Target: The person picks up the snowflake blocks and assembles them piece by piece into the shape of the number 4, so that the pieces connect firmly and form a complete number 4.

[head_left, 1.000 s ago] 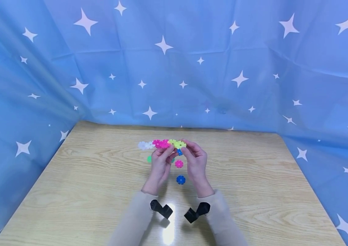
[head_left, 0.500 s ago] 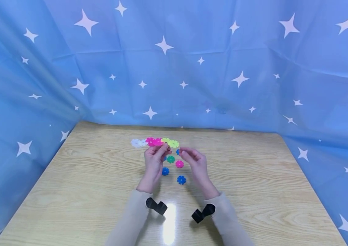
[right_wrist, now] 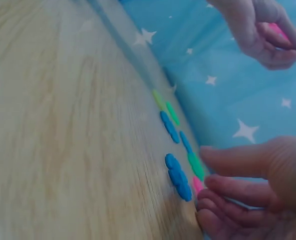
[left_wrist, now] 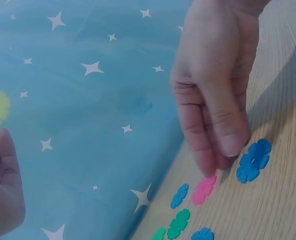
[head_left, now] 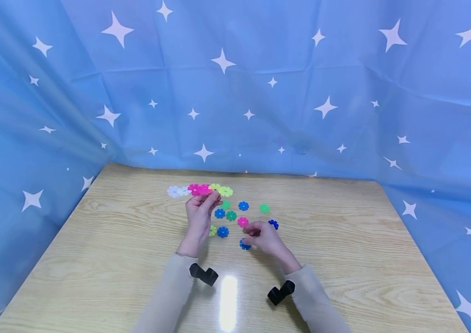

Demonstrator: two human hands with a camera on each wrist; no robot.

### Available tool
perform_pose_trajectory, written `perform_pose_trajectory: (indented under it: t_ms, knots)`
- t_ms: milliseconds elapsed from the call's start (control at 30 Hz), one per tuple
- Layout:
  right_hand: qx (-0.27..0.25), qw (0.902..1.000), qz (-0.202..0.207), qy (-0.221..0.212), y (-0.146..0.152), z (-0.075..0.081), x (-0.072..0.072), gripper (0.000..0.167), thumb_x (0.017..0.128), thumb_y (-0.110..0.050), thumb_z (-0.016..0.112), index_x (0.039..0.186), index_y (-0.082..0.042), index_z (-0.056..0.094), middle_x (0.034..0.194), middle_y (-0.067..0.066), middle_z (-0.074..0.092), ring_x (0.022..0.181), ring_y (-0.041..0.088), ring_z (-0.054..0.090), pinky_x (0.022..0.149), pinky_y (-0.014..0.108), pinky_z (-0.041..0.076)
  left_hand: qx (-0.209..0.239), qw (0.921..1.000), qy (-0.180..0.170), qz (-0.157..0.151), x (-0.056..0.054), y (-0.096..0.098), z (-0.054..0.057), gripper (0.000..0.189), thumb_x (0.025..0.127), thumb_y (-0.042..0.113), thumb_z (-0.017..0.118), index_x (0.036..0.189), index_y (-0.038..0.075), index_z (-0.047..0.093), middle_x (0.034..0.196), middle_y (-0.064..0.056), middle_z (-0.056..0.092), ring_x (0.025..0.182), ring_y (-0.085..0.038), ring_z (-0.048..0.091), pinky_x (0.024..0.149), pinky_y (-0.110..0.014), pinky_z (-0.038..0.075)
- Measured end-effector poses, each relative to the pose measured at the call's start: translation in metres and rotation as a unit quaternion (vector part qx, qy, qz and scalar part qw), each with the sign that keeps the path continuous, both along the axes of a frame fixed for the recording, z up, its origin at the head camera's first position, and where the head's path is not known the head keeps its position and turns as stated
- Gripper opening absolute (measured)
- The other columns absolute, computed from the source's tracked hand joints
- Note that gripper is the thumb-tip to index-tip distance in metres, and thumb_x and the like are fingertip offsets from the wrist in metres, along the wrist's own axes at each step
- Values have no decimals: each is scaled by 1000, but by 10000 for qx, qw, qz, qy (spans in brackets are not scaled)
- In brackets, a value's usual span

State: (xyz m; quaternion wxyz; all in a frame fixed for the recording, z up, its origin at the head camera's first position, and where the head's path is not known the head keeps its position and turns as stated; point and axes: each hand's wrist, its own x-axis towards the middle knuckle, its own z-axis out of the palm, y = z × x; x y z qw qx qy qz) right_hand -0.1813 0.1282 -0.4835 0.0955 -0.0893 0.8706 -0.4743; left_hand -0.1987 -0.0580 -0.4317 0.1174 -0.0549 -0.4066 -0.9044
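Observation:
My left hand [head_left: 198, 216] pinches a row of joined plastic snowflake discs [head_left: 194, 189] by its yellow end, raised above the table. White discs stand at the row's left, pink in the middle, yellow at the right. Low over the table, my right hand [head_left: 265, 238] reaches above a loose blue disc [head_left: 244, 246], partly covering it in the head view. Its thumb and fingers [right_wrist: 238, 162] are apart with nothing between them in the right wrist view. A loose pink disc [head_left: 242, 222] lies just beyond its fingertips.
Several more loose discs lie on the wooden table [head_left: 364, 259]: a green disc [head_left: 231, 215], a blue disc [head_left: 223, 231], and a dark blue disc [head_left: 274, 224] beside the right hand. A blue star-patterned cloth [head_left: 260, 92] hangs behind the table.
My left hand has carried the disc row leftward. My right hand has let go of the row's yellow end and come down toward the near blue disc, uncovering discs on the table.

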Motion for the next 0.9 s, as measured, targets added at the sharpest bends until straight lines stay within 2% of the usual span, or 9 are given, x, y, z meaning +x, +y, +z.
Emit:
perform_pose_trajectory:
  t_ms: [133,233,367,467,567,667,800,900]
  knots:
    - [518,9979,369,143,-2,4,2,32,68,-3,81,97,1,69,92,7,63,83,18,56,74,30,50,-31,10000,23,16,-1,-2,0,33,86,-13,55,74,12,71,73,-1,70,68,-10,66,66,-22,56]
    - [1005,9928,599,250,-6,7,2,29,66,-3,82,92,0,69,88,6,59,81,18,55,73,31,51,-101,9999,29,38,-1,-2,0,31,86,-11,56,74,13,72,73,-1,70,68,-10,66,66,-22,56]
    - [1577,9846,671,349,-10,9,1,23,67,-3,81,85,-2,67,84,3,56,77,16,54,70,30,51,-272,9996,16,63,0,-2,-2,30,86,-10,58,75,14,72,74,0,70,69,-10,66,67,-22,56]
    - [1699,9828,646,325,-11,10,0,23,67,-3,81,82,-3,64,80,2,56,74,15,52,66,28,49,-327,9994,4,72,0,-2,-2,31,86,-10,58,75,14,72,74,0,70,68,-10,66,67,-23,56]
    - [1562,9855,591,307,-10,9,-1,24,67,-2,81,80,-5,61,76,1,56,70,14,51,63,27,48,-291,9995,28,70,1,-2,-2,31,86,-11,57,74,14,72,73,0,69,68,-9,65,67,-22,56]
    - [1161,9919,467,224,-6,7,-2,21,70,1,78,79,-5,61,73,0,56,68,13,51,61,25,47,-291,9995,39,69,1,-2,-3,32,86,-11,57,74,15,72,74,0,69,68,-9,65,67,-22,56]
    - [414,9984,253,285,0,9,-1,12,76,4,72,84,-2,67,74,1,60,68,12,52,59,22,47,-355,9993,43,70,1,-2,-3,32,86,-11,57,75,15,72,74,1,69,68,-9,66,67,-22,56]
    - [-280,9981,-45,554,2,16,-1,11,79,2,71,90,-1,70,76,5,64,66,11,54,56,20,47,-359,9993,52,62,2,-2,-3,32,86,-11,58,75,15,73,74,0,69,68,-9,66,67,-23,57]
